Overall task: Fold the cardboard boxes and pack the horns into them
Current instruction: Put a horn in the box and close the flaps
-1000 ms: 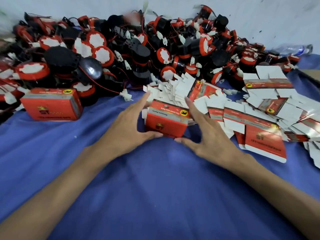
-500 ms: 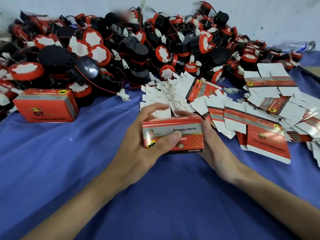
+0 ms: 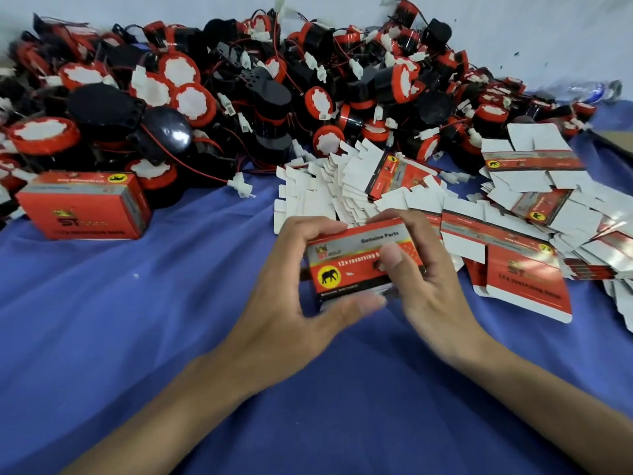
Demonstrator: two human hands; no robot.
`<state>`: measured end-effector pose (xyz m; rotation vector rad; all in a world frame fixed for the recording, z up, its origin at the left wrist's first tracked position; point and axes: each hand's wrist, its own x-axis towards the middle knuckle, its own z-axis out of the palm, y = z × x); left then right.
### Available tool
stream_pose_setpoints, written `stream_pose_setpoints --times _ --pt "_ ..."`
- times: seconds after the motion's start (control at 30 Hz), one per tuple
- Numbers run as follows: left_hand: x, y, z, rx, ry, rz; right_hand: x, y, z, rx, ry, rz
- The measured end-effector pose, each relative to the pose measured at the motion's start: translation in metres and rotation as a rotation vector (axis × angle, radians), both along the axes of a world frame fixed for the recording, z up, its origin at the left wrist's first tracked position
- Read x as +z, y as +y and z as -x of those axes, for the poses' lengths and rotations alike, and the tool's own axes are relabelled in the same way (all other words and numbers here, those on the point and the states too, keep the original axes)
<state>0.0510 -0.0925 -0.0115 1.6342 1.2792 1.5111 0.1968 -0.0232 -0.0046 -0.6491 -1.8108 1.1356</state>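
Note:
A closed red cardboard box (image 3: 349,269) with a yellow elephant badge is held above the blue cloth between both hands. My left hand (image 3: 294,296) grips its left end, fingers over the top and thumb under the bottom edge. My right hand (image 3: 424,279) grips its right end, thumb pressed on the printed front. Behind the hands spreads a fan of flat unfolded box blanks (image 3: 455,207). A big pile of red-and-black horns (image 3: 260,97) with white connectors fills the back. One finished red box (image 3: 85,204) stands at the left.
Blue cloth (image 3: 144,337) covers the table in front and to the left. A white wall (image 3: 513,25) runs behind the horn pile. A clear plastic bottle (image 3: 589,90) lies at the far right beside the pile.
The box has been lifted off the cloth and turned so its elephant face points toward me. Both hands moved from its sides to gripping its ends.

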Motion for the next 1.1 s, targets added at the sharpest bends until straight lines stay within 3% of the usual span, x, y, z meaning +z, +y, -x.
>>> stream_pose_setpoints --times 0.2,0.37,0.57,0.7,0.8,0.9,1.0,1.03,1.1 --pt "-0.002 0.004 0.016 0.136 -0.086 0.035 -0.003 0.003 0.001 0.122 -0.099 0.037" --pt "-0.003 0.005 0.021 0.187 -0.054 0.028 -0.005 0.010 -0.003 0.184 -0.151 0.033" --pt "-0.003 0.003 0.020 0.191 0.048 -0.034 -0.005 0.014 -0.008 0.185 -0.157 -0.072" --pt "0.002 0.002 0.020 0.185 0.234 -0.139 -0.004 0.016 -0.010 0.188 -0.172 -0.099" --pt "0.005 0.004 0.024 0.209 0.421 -0.271 0.004 0.028 -0.019 0.132 -0.425 -0.348" --pt "0.005 0.007 0.044 0.494 0.642 -0.413 0.008 0.054 -0.037 -0.278 -0.813 -0.633" --pt "0.003 0.009 0.073 0.909 0.918 -0.321 0.008 0.069 -0.046 -0.444 -1.341 -0.368" --pt "0.002 0.009 0.080 0.965 0.993 -0.254 0.007 0.069 -0.046 -0.420 -1.427 -0.310" --pt "-0.002 0.010 0.084 0.948 1.092 -0.229 0.004 0.066 -0.043 -0.406 -1.489 -0.389"
